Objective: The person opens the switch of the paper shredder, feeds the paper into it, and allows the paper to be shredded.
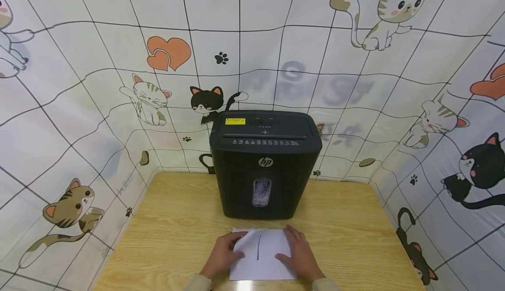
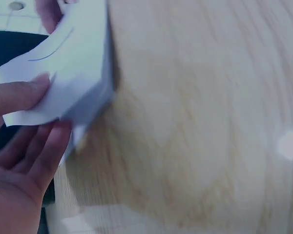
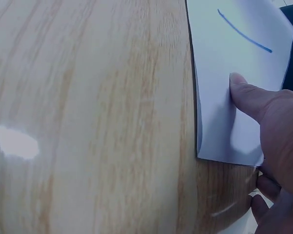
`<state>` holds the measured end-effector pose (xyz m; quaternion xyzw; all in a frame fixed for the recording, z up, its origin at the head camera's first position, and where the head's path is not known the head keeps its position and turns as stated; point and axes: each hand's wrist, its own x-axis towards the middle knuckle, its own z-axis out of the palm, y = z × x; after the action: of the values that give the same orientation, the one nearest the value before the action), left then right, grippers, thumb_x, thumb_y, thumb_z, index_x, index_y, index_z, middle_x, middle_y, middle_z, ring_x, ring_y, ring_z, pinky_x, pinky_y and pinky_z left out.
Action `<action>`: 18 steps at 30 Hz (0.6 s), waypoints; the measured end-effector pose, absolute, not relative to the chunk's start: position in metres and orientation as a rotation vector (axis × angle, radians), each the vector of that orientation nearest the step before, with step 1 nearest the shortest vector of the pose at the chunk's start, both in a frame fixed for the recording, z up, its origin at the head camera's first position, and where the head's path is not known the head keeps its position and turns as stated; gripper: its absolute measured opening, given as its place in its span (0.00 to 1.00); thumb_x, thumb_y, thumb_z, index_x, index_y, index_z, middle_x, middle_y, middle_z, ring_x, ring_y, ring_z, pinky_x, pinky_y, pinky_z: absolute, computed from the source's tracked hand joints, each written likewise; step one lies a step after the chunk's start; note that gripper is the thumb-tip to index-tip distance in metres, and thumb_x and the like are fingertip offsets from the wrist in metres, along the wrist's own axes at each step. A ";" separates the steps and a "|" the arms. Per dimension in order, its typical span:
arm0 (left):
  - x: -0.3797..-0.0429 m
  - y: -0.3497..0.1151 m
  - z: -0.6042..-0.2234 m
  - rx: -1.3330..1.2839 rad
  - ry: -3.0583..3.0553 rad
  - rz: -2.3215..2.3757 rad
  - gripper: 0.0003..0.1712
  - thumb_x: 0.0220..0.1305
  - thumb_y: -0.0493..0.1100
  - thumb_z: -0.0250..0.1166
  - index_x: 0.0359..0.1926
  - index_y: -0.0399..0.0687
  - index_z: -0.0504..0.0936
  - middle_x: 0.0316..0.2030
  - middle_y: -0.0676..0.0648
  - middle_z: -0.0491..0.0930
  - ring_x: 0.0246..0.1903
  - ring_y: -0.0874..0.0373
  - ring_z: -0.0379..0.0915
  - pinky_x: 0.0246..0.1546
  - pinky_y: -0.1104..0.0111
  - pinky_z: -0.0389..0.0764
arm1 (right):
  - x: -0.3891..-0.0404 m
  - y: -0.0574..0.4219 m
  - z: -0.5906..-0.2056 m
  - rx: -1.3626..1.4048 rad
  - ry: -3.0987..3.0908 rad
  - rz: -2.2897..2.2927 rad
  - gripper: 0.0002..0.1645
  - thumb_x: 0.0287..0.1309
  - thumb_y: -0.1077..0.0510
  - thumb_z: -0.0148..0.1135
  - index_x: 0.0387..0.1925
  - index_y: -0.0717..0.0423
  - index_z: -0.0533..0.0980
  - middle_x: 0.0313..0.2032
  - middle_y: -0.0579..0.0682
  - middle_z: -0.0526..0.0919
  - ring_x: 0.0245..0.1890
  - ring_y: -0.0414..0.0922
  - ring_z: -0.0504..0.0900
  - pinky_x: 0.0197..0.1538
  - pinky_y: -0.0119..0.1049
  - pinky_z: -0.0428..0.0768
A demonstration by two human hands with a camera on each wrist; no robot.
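Note:
A white paper point(image 1: 268, 260) with one short blue pen line lies on the table in front of the shredder. My left hand point(image 1: 224, 252) pinches its left side, thumb on top and fingers underneath. In the left wrist view, the left hand point(image 2: 24, 131) bends that edge of the paper point(image 2: 83, 53) upward, and another layer shows below it. At the opposite side, my right hand point(image 1: 298, 253) holds the edge, its thumb flat on top. The right wrist view shows the right thumb point(image 3: 249, 97) on the paper point(image 3: 215, 117), with the other fingers partly hidden beyond the edge.
A black HP paper shredder point(image 1: 240, 181) stands upright behind the paper, its feed slot on top and a small window in front. The wooden table point(image 1: 173, 234) meets cat-patterned cloth walls point(image 1: 256, 50) at the back and both sides.

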<state>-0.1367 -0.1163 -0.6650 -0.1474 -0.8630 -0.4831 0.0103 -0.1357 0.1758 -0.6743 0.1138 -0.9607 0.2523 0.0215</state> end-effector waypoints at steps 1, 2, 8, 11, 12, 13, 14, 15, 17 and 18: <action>-0.137 -0.117 -0.663 -0.441 -2.685 -1.619 0.34 0.49 0.29 0.76 0.60 0.50 0.84 0.42 0.46 0.86 0.38 0.62 0.78 0.37 0.72 0.81 | -0.136 0.176 -0.675 0.334 -2.981 0.798 0.55 0.51 0.40 0.78 0.73 0.61 0.66 0.74 0.60 0.68 0.73 0.61 0.67 0.72 0.59 0.68; -0.137 -0.117 -0.662 -0.426 -2.667 -1.724 0.36 0.50 0.27 0.74 0.62 0.49 0.83 0.40 0.45 0.87 0.36 0.62 0.79 0.36 0.72 0.81 | -0.136 0.175 -0.675 0.312 -2.983 0.820 0.57 0.51 0.41 0.78 0.74 0.60 0.64 0.74 0.59 0.68 0.73 0.61 0.66 0.72 0.59 0.67; -0.137 -0.118 -0.657 -0.332 -2.541 -2.075 0.47 0.48 0.20 0.68 0.72 0.40 0.70 0.44 0.32 0.88 0.39 0.53 0.85 0.32 0.69 0.85 | -0.139 0.175 -0.673 0.109 -2.931 1.118 0.61 0.47 0.46 0.82 0.77 0.58 0.59 0.72 0.62 0.69 0.72 0.62 0.67 0.73 0.60 0.65; -0.136 -0.117 -0.657 -0.310 -2.511 -2.107 0.43 0.48 0.20 0.68 0.69 0.35 0.72 0.45 0.32 0.88 0.40 0.52 0.86 0.34 0.68 0.85 | -0.141 0.179 -0.671 0.008 -2.852 1.310 0.58 0.49 0.50 0.81 0.76 0.57 0.60 0.67 0.62 0.74 0.69 0.61 0.72 0.71 0.60 0.68; -0.136 -0.117 -0.657 -0.308 -2.502 -2.105 0.41 0.48 0.20 0.69 0.67 0.33 0.73 0.44 0.32 0.88 0.40 0.50 0.86 0.35 0.67 0.85 | -0.142 0.181 -0.670 -0.030 -2.830 1.357 0.54 0.51 0.50 0.80 0.75 0.55 0.62 0.65 0.59 0.77 0.66 0.58 0.76 0.69 0.58 0.71; -0.135 -0.117 -0.656 -0.307 -2.501 -2.089 0.38 0.48 0.21 0.69 0.65 0.30 0.74 0.45 0.31 0.88 0.41 0.49 0.86 0.36 0.67 0.85 | -0.143 0.182 -0.669 -0.065 -2.805 1.412 0.49 0.52 0.51 0.79 0.72 0.55 0.66 0.61 0.58 0.81 0.62 0.56 0.79 0.66 0.56 0.75; -0.135 -0.117 -0.655 -0.300 -2.501 -2.072 0.36 0.48 0.22 0.70 0.62 0.28 0.75 0.45 0.31 0.87 0.42 0.47 0.86 0.37 0.66 0.86 | -0.144 0.184 -0.668 -0.099 -2.780 1.462 0.43 0.53 0.50 0.79 0.69 0.54 0.71 0.57 0.55 0.84 0.57 0.53 0.83 0.62 0.52 0.79; -0.134 -0.117 -0.654 -0.292 -2.508 -2.042 0.34 0.48 0.23 0.71 0.60 0.26 0.77 0.45 0.31 0.87 0.43 0.46 0.86 0.39 0.67 0.85 | -0.144 0.185 -0.667 -0.120 -2.750 1.502 0.37 0.54 0.51 0.78 0.63 0.53 0.75 0.52 0.53 0.86 0.52 0.50 0.85 0.57 0.48 0.82; -0.134 -0.117 -0.653 -0.278 -2.514 -2.004 0.32 0.49 0.24 0.71 0.59 0.24 0.77 0.45 0.30 0.87 0.43 0.46 0.87 0.40 0.67 0.86 | -0.145 0.187 -0.663 -0.149 -2.696 1.576 0.22 0.56 0.51 0.77 0.51 0.52 0.82 0.43 0.48 0.89 0.42 0.43 0.85 0.45 0.39 0.84; -0.135 -0.117 -0.652 -0.272 -2.517 -1.986 0.31 0.50 0.25 0.71 0.58 0.22 0.77 0.45 0.29 0.87 0.43 0.45 0.87 0.41 0.67 0.86 | -0.145 0.188 -0.660 -0.163 -2.687 1.593 0.16 0.56 0.51 0.76 0.44 0.52 0.84 0.38 0.47 0.89 0.38 0.41 0.84 0.40 0.35 0.82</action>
<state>-0.1345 -0.1175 -0.6522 -0.0843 -0.7816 -0.6169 -0.0380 -0.1450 0.1883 -0.6601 -0.0523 -0.8590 0.5093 0.0066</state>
